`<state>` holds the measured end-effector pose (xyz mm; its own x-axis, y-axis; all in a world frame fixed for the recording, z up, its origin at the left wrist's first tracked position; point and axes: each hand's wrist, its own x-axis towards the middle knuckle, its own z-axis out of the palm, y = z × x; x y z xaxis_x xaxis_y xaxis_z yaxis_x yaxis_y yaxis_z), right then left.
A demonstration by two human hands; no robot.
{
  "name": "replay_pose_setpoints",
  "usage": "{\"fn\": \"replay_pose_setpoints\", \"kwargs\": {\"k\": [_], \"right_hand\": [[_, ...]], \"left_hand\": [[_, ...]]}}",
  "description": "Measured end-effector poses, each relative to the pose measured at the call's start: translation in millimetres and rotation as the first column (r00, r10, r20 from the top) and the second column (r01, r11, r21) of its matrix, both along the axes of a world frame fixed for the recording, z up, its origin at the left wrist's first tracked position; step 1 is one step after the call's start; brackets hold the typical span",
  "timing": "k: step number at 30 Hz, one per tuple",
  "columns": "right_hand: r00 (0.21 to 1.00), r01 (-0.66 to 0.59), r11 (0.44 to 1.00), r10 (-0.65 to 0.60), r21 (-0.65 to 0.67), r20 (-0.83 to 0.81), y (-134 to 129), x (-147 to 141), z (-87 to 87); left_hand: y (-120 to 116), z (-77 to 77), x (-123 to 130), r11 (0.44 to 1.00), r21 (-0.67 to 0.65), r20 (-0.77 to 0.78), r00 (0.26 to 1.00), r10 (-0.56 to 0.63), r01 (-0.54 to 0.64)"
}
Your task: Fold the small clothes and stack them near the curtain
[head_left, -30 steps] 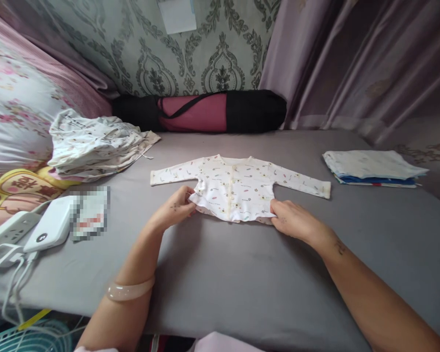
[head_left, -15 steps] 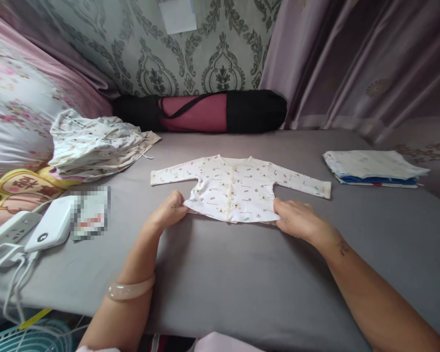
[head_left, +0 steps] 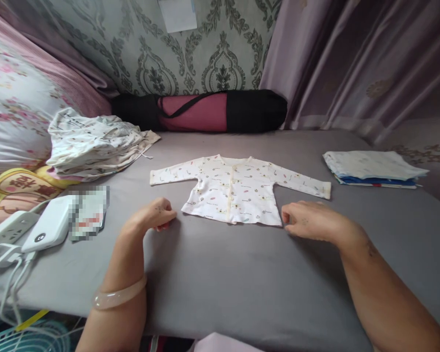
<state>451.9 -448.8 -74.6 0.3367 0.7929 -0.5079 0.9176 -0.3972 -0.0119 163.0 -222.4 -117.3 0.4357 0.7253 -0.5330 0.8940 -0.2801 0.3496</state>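
Observation:
A small white baby shirt (head_left: pixel 214 195) with a tiny coloured print lies flat, front up, its sleeves spread to both sides. Pale yellow trim runs down its front. Just left of the hem, my left hand (head_left: pixel 154 215) hovers with loosely bent fingers, apart from the cloth and holding nothing. My right hand (head_left: pixel 310 220) is beside the hem's right corner, its thumb and bent forefinger slightly apart and empty. Its other fingers are largely hidden under the palm.
The grey sheet (head_left: pixel 220 274) covers the surface. Crumpled clothes (head_left: pixel 95 144) lie at left, near a power bank (head_left: pixel 51 222) and a power strip (head_left: pixel 12 230) with cables. A folded stack (head_left: pixel 376 168) sits at right. A long black-and-maroon bag (head_left: pixel 198 112) lies along the wall.
Both hands have let go of the shirt's lower corners and moved outward. The hem now lies flatter, and the shirt has stayed in place.

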Motion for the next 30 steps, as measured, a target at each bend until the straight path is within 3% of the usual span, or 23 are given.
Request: {"fn": "replay_pose_setpoints", "kwargs": {"k": [2,4,6,8,9,12,15,19,23,30], "right_hand": [[1.0,0.017,0.986,-0.015,0.168,-0.012,3.9,-2.2,-1.6],[0.999,0.032,0.916,-0.023,0.4,-0.028,13.7,-8.1,-13.8],[0.998,0.024,0.827,0.009,0.561,-0.056,26.4,-15.9,-35.4],[0.984,-0.099,0.818,0.166,0.567,-0.068,36.9,-23.0,-59.9],[0.976,-0.145,0.826,0.21,0.545,-0.059,40.3,-25.8,-70.8],[0.969,-0.208,0.854,0.247,0.476,-0.02,42.6,-30.0,-90.2],[0.967,-0.225,0.864,0.253,0.451,-0.002,39.3,-30.3,-91.7],[0.964,-0.235,0.867,0.264,0.44,-0.006,36.2,-30.7,-86.9],[0.958,-0.242,0.868,0.285,0.435,-0.037,32.7,-34.5,-84.3],[0.926,-0.241,0.893,0.329,0.381,-0.187,24.2,-38.3,-66.4]], "left_hand": [[-1.3,-3.0,3.8,0.958,0.286,0.085,0.996,0.015,-0.038],[-7.9,-9.9,15.0,0.843,0.537,0.242,0.962,-0.125,-0.026],[-17.7,-20.8,30.3,0.769,0.628,0.334,0.852,-0.403,0.118],[-27.0,-34.3,44.0,0.719,0.619,0.321,0.733,-0.6,0.317],[-30.4,-41.0,48.8,0.716,0.589,0.291,0.727,-0.621,0.376],[-34.5,-56.1,53.1,0.79,0.465,0.189,0.827,-0.53,0.4],[-33.2,-59.4,48.3,0.84,0.406,0.155,0.879,-0.451,0.359],[-29.2,-49.9,42.9,0.844,0.4,0.17,0.876,-0.452,0.358],[-22.4,-42.1,41.1,0.85,0.458,0.269,0.87,-0.413,0.262],[-16.1,-49.4,37.6,0.811,0.546,0.281,0.865,-0.415,0.212]]}}
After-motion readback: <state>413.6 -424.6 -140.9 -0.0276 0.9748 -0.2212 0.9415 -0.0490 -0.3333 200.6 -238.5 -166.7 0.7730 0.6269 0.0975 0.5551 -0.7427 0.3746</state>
